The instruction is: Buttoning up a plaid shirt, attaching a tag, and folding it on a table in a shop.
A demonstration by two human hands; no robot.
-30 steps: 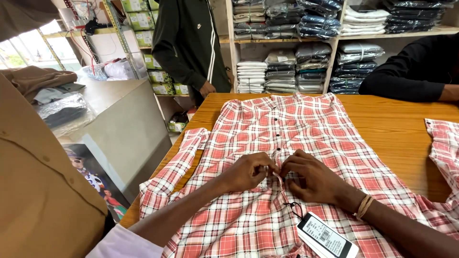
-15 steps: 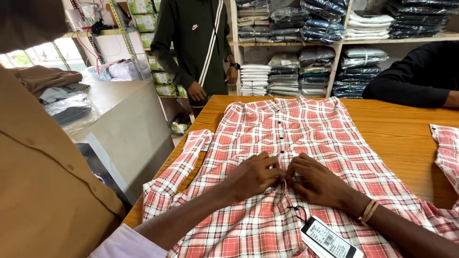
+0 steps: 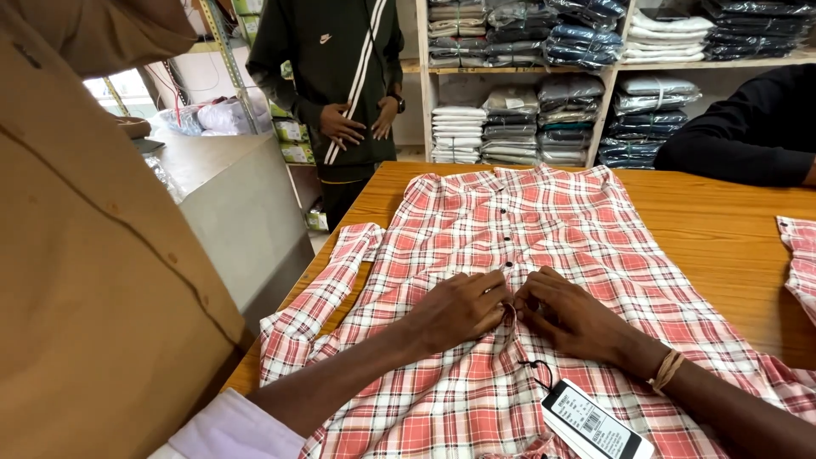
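Observation:
A red and white plaid shirt (image 3: pixel 544 229) lies flat, front up, on a wooden table (image 3: pixel 705 229). Dark buttons run down its middle. My left hand (image 3: pixel 459 308) and my right hand (image 3: pixel 571 316) meet at the button strip, fingers pinched on the cloth around one button. A band circles my right wrist. A black and white paper tag (image 3: pixel 595 423) on a thin cord lies on the shirt below my right hand.
A person in a dark tracksuit (image 3: pixel 340 85) stands past the table's far left corner. Another person's dark sleeve (image 3: pixel 739 136) rests at the far right. Shelves of folded clothes (image 3: pixel 544 102) fill the back. A tan-shirted person (image 3: pixel 93 255) is close on the left. Another plaid piece (image 3: pixel 799 255) lies at the right edge.
Both hands stayed pinched at the button strip. The view tilted down a little, and the standing person brought both hands together in front.

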